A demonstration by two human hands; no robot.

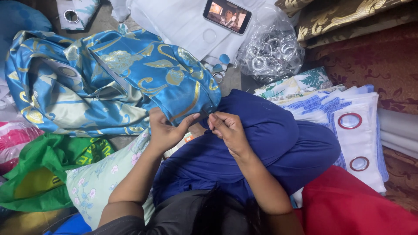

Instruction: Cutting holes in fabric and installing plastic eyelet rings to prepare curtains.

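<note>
- While both forearms reach forward, the left hand (164,130) and right hand (226,129) pinch the blue curtain (130,78) edge, close together;
- glossy satin, gold floral print, crumpled.

Piled curtains (109,82) and a ring bag (272,52) hem both hands (196,128); bare floor (228,80) between.

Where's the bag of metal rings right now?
The clear bag of metal rings lies top centre-right of the head view, just below the phone, beside the white cloth.
</note>
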